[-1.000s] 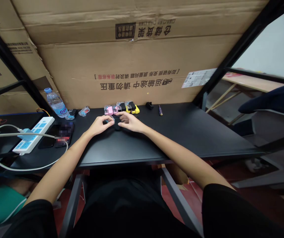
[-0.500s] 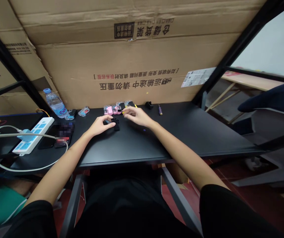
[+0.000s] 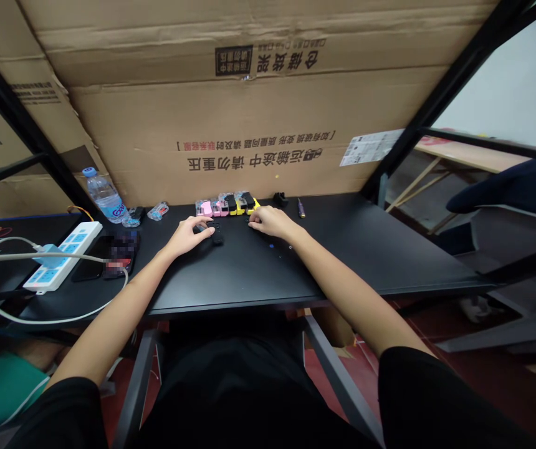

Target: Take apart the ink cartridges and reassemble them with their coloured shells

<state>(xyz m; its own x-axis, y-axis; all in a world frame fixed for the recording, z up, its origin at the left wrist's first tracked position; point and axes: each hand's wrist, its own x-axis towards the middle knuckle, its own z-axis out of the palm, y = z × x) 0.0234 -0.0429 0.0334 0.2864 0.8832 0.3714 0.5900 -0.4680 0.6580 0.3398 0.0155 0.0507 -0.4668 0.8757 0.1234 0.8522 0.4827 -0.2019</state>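
My left hand point(image 3: 189, 236) rests over the black table point(image 3: 249, 274), its fingers curled around a small black part point(image 3: 215, 237) that shows past the fingertips. To its right, my right hand point(image 3: 268, 222) has its thumb and fingertips pinched together low over the tabletop; what they hold is too small to name. Behind both hands stands a row of small pink, black and yellow pieces in clear plastic point(image 3: 227, 205). A small blue bit point(image 3: 271, 246) lies below my right hand.
At the left are a water bottle point(image 3: 106, 194), clear-cased pieces point(image 3: 157, 211), a white power strip point(image 3: 65, 255) with a looping cable, and phones point(image 3: 121, 252). Right of the row lie a black part point(image 3: 280, 199) and a screwdriver point(image 3: 301, 207). Cardboard point(image 3: 249, 112) stands behind.
My right hand has moved slightly right, away from the colored row, and its fingers have closed into a pinch. The black part at my left hand has shifted slightly left.
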